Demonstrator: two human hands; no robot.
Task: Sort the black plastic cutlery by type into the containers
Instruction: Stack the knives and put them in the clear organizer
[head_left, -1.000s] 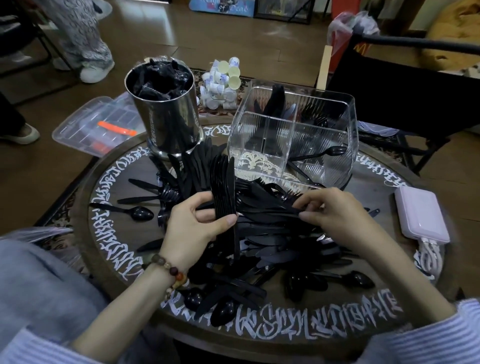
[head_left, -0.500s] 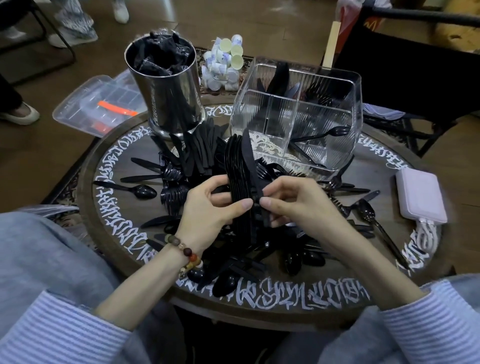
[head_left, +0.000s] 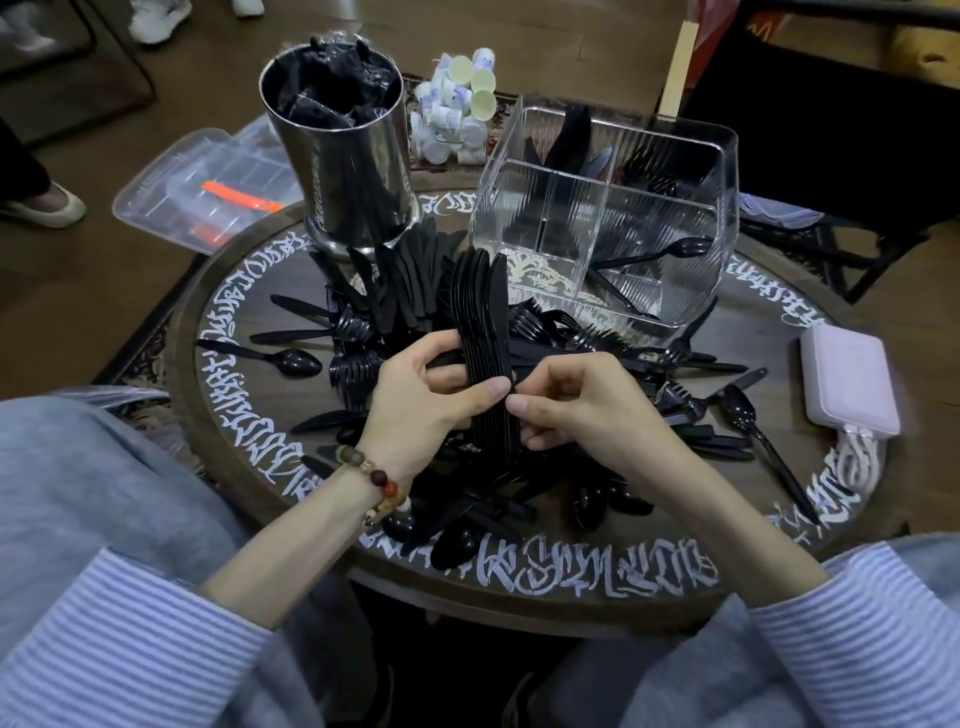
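L hand (head_left: 421, 400) grips a stack of knives (head_left: 485, 332) upright, thumb across the front, fingers curled behind. R hand (head_left: 582, 410) pinches the stack's right edge w/ thumb and forefinger, apparently squaring it or seating one more knife. Stack is held above the loose pile (head_left: 545, 364) at table (head_left: 779, 545) centre, just short of the clear bin (head_left: 613, 208). Bin has dividers; knives stand in its far-left section, forks seem to sit far right, a spoon leans in the near-right one. Steel can (head_left: 337, 156) at rear left is packed w/ black items, type unclear. Risks, est.: stack is smooth, held mid-length only, so a slack grip could fan it and drop knives back into the pile; blades and handles not aligned could jam on a divider; black-on-black makes a stray fork in the stack easy to miss; forearms near the rim could sweep spoons off the table.
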